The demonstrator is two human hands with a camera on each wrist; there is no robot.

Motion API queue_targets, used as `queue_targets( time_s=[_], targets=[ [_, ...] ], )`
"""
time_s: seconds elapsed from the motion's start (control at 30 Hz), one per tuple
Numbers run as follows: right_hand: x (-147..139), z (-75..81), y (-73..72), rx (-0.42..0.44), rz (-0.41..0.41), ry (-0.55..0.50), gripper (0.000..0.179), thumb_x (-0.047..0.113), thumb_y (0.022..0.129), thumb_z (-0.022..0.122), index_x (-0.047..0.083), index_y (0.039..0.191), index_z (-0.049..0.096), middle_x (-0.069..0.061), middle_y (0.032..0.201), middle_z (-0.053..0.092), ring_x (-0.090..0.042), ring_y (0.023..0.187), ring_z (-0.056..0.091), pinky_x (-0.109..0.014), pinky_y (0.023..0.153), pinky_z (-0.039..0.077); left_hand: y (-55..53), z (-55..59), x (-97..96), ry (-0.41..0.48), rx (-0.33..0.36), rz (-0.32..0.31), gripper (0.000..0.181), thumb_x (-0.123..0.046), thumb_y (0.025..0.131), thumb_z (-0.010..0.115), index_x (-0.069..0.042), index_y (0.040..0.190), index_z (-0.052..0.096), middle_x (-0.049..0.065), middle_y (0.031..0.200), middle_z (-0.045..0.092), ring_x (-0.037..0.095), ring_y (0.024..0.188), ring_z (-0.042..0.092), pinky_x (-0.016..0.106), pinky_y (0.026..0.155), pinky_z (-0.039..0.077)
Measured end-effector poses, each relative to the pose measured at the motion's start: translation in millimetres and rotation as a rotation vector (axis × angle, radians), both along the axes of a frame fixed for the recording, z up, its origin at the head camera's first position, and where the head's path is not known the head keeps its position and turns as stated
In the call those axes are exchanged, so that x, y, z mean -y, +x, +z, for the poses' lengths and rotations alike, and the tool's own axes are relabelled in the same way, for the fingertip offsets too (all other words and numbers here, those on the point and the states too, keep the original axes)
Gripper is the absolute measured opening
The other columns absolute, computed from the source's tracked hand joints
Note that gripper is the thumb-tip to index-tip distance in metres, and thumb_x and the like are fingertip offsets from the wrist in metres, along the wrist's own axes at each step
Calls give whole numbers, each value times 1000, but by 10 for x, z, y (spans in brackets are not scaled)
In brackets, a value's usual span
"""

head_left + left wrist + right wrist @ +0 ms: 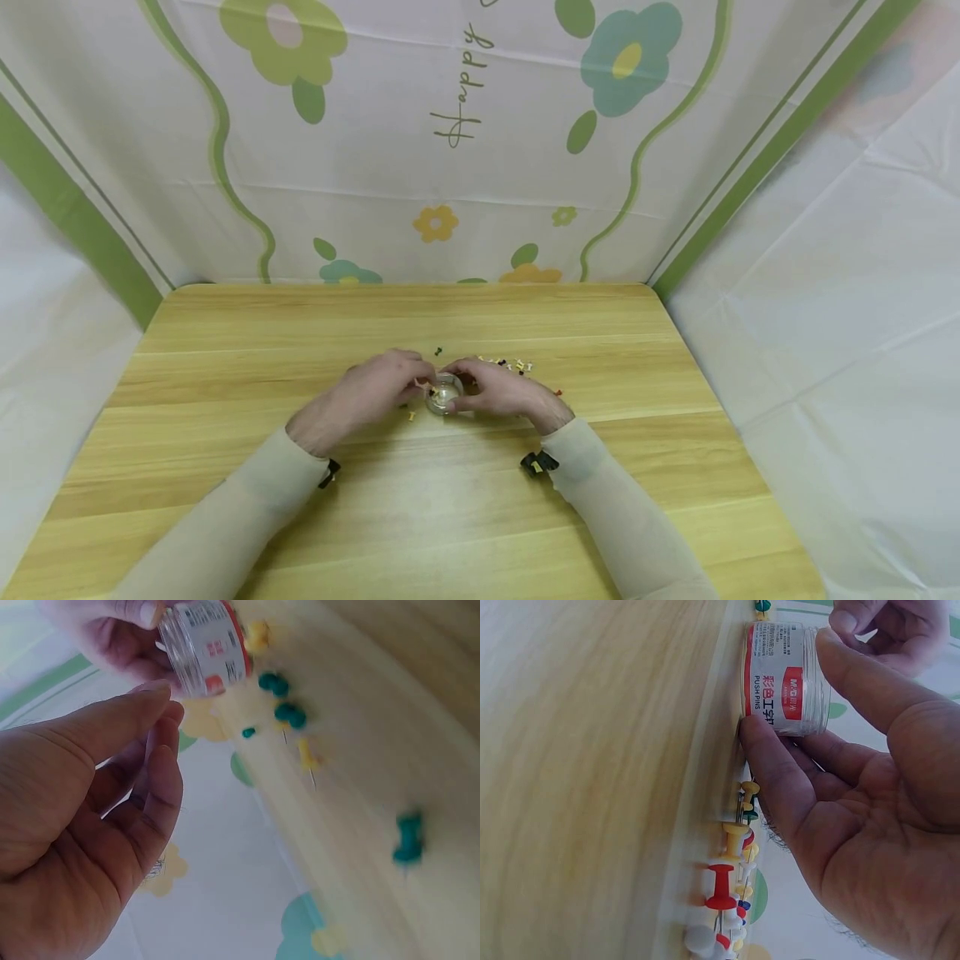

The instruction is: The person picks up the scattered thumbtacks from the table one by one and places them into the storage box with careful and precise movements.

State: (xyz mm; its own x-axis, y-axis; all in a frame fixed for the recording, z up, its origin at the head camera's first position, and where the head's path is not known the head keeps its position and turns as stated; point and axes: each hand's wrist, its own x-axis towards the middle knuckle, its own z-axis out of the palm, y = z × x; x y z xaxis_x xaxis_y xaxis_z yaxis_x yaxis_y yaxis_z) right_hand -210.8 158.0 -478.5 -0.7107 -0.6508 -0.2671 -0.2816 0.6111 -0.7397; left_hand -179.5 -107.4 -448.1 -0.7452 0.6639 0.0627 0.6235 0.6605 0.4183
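A small clear push-pin jar (444, 393) with a white and red label (784, 694) stands on the table between both hands, its open mouth upward. My right hand (504, 390) holds it from the right, thumb on one side and fingers round the other. Beside the rim on the left is my left hand (378, 379), thumb and fingertips drawn together. I cannot tell whether a pin is between them. Under the left hand, green push pins (409, 838) and yellow push pins (306, 754) lie loose. A red push pin (721, 886) and others lie below the right hand.
Past the right hand lies a scatter of white, yellow and dark push pins (517, 365). One green pin (438, 351) lies behind the jar. The wooden table (450, 500) ends at a flowered cloth (450, 167) at the back, with white sheets on both sides.
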Motion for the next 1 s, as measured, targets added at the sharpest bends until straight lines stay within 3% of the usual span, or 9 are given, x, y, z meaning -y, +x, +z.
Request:
queue_targets(
  time_s=[0.17,0.43,0.77,0.9,1.0],
  targets=[
    [1,-4,0,-7,0,6,60,27,111,85,7,163,64,-13,161,70,-30,151,65,-53,136,50,-10,37,140,-33,-5,-2,21,4,104,84,-10,121,86,7,114,84,16,100,78,34,88,69],
    [-3,-24,-17,-11,12,9,61,29,112,84,7,164,62,-12,159,70,-28,147,67,-52,131,54,-31,91,343,-127,-46,-64,18,4,100,88,-9,112,86,6,108,84,19,99,80,36,88,71],
    [-1,-33,-19,-18,12,19,63,31,112,84,6,165,61,-12,160,69,-28,148,66,-52,131,54,-28,157,567,-328,-89,-134,14,-3,98,92,-14,102,85,-1,95,78,9,85,70,25,74,63],
    [-3,-30,-16,-17,12,18,62,31,112,84,6,164,62,-12,159,70,-28,148,66,-52,131,54,-56,167,662,-392,-107,-193,22,-1,96,93,-20,93,82,-6,88,73,7,79,58,24,66,53],
    [-4,-25,-16,-13,10,16,62,31,112,85,6,164,62,-12,158,70,-29,147,66,-52,131,54,-89,135,712,-448,-189,-276,22,-10,93,97,-23,90,79,-8,88,74,7,79,60,25,66,53]
  ],
)
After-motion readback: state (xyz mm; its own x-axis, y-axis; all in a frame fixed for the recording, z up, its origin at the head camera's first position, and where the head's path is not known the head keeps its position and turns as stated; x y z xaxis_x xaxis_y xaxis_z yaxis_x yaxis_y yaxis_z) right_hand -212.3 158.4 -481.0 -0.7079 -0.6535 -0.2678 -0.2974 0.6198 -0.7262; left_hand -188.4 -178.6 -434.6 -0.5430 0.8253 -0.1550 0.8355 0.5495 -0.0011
